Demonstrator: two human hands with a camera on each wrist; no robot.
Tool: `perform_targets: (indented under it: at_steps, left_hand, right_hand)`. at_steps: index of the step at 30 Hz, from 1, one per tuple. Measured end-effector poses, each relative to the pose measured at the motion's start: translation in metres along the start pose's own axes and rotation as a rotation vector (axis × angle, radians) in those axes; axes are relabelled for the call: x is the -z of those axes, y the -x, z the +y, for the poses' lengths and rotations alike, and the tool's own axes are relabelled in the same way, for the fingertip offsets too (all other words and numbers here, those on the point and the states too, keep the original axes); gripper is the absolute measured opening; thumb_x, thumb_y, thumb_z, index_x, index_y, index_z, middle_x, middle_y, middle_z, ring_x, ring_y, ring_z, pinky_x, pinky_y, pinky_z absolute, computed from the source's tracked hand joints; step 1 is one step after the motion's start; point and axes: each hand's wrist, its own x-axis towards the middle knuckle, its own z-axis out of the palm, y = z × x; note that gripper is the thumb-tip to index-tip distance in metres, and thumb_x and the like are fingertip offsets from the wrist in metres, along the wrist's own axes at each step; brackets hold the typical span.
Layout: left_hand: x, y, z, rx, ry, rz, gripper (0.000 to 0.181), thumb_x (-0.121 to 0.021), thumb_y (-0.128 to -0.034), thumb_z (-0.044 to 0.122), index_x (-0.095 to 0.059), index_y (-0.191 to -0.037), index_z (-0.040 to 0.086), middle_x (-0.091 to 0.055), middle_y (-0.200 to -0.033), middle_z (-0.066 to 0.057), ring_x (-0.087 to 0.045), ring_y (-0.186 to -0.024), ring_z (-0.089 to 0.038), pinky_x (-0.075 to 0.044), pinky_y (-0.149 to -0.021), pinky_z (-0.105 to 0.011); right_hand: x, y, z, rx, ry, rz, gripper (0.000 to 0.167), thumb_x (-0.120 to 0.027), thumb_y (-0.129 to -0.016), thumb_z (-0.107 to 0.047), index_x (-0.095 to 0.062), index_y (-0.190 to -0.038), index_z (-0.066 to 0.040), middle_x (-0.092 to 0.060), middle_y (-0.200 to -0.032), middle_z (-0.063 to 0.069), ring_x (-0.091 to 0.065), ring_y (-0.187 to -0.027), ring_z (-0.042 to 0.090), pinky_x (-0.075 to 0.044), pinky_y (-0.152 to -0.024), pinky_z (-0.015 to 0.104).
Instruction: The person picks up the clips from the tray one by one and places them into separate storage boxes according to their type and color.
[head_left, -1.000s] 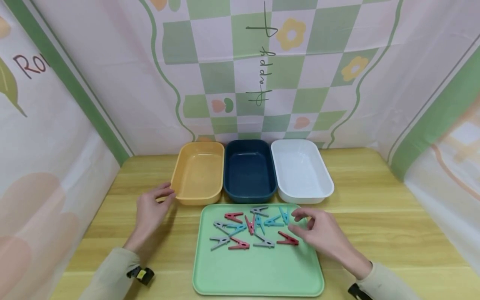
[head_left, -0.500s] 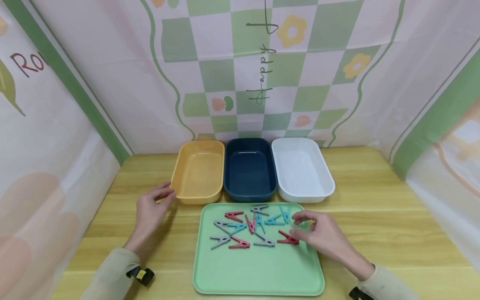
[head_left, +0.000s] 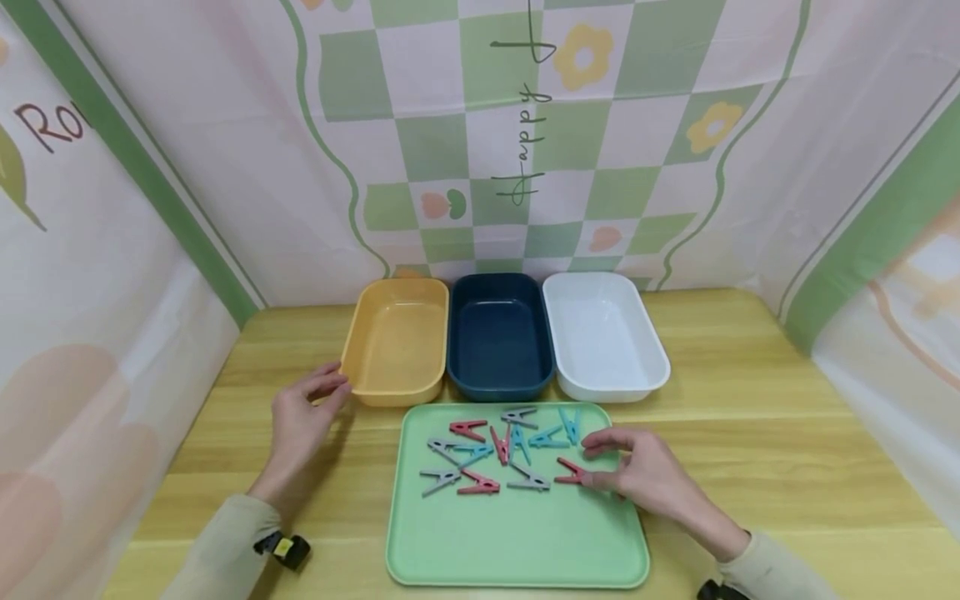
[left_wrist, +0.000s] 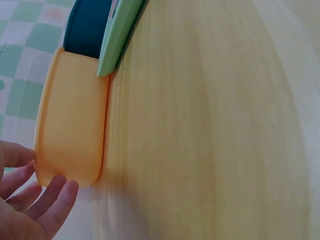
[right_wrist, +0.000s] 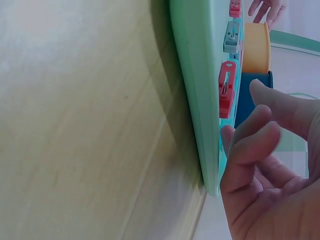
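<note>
In the head view, the right hand sits lower than a second ago, its thumb now covering the right end of a red plastic clothes peg that showed almost whole then; the left hand has stayed at the left side of a rounded yellow plastic bin. The red peg lies splayed in a V near the right side of a pale green rectangular tray, among more red, grey and light-blue pegs. Beyond the tray, a dark blue bin and a white bin stand beside the yellow one on the wood-grain worktop. "Happy" runs sideways on the checked cloth backdrop; at left, "Ro" begins a word that is cut off. In the left wrist view, the left fingers are spread, tips at the yellow bin's outside. In the right wrist view, the right fingers are bent, the thumb apart from them, near a red peg with a round hole; whether they touch it, I cannot tell.
</note>
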Motion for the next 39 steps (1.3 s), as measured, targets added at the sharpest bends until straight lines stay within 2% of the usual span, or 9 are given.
perform_targets:
  at_steps: [4, 8, 14, 22, 27, 33, 39]
  left_hand:
    - [0.000, 0.000, 0.001, 0.007, -0.006, 0.003, 0.013, -0.078, -0.0944, 0.000, -0.079, -0.105, -0.006, -0.072, -0.130, -0.018, -0.072, -0.106, -0.033, -0.058, -0.077, -0.008]
    - [-0.001, 0.000, 0.001, 0.006, -0.008, 0.008, 0.011, -0.078, -0.0938, -0.001, -0.079, -0.104, -0.006, -0.072, -0.129, -0.018, -0.073, -0.104, -0.032, -0.058, -0.076, -0.008]
    - [-0.001, -0.001, 0.000, 0.013, -0.011, 0.010, 0.011, -0.078, -0.0940, -0.001, -0.080, -0.104, -0.005, -0.072, -0.129, -0.017, -0.073, -0.104, -0.032, -0.058, -0.076, -0.008]
    - [-0.002, 0.000, 0.001, 0.025, -0.002, 0.009, 0.012, -0.078, -0.0938, 0.000, -0.080, -0.104, -0.005, -0.072, -0.129, -0.017, -0.073, -0.103, -0.032, -0.059, -0.075, -0.010]
    - [-0.001, 0.000, 0.001, 0.036, 0.010, 0.006, 0.012, -0.078, -0.0942, 0.001, -0.080, -0.105, -0.005, -0.072, -0.130, -0.016, -0.072, -0.102, -0.032, -0.061, -0.073, -0.011]
    - [-0.001, 0.001, 0.002, 0.056, 0.021, 0.003, 0.014, -0.078, -0.0944, 0.001, -0.079, -0.107, -0.005, -0.071, -0.131, -0.016, -0.072, -0.103, -0.032, -0.061, -0.072, -0.012]
    - [-0.001, 0.001, 0.001, 0.052, 0.021, 0.005, 0.013, -0.079, -0.0943, 0.002, -0.080, -0.106, -0.004, -0.072, -0.130, -0.015, -0.071, -0.102, -0.031, -0.061, -0.072, -0.012]
  right_hand:
    - [-0.002, 0.001, 0.001, -0.011, 0.006, 0.009, 0.050, -0.093, -0.077, -0.011, -0.072, -0.120, 0.004, -0.077, -0.106, 0.011, -0.057, -0.050, 0.017, -0.056, -0.045, 0.030]
    - [-0.003, 0.001, 0.000, -0.009, 0.071, 0.056, 0.045, -0.095, -0.077, -0.013, -0.075, -0.115, 0.000, -0.077, -0.099, 0.006, -0.056, -0.054, 0.017, -0.053, -0.047, 0.027]
    - [-0.007, 0.005, -0.002, -0.034, 0.139, 0.102, 0.046, -0.098, -0.071, -0.014, -0.077, -0.111, -0.004, -0.075, -0.089, -0.001, -0.054, -0.058, 0.017, -0.048, -0.052, 0.027]
    - [-0.008, 0.006, 0.002, -0.041, 0.203, 0.100, 0.046, -0.101, -0.068, -0.022, -0.080, -0.107, -0.008, -0.073, -0.086, -0.005, -0.060, -0.080, 0.018, -0.048, -0.066, 0.025]
    - [-0.008, 0.006, 0.004, -0.023, 0.228, 0.099, 0.042, -0.101, -0.068, -0.024, -0.081, -0.103, -0.011, -0.073, -0.086, -0.007, -0.062, -0.084, 0.017, -0.050, -0.071, 0.027]
    - [-0.011, 0.006, 0.005, -0.003, 0.262, 0.100, 0.035, -0.100, -0.069, -0.023, -0.083, -0.098, -0.015, -0.074, -0.087, -0.009, -0.067, -0.092, 0.017, -0.055, -0.081, 0.034]
    - [-0.012, 0.005, 0.006, -0.012, 0.271, 0.092, 0.029, -0.099, -0.070, -0.020, -0.083, -0.094, -0.017, -0.075, -0.087, -0.008, -0.067, -0.088, 0.016, -0.056, -0.078, 0.036]
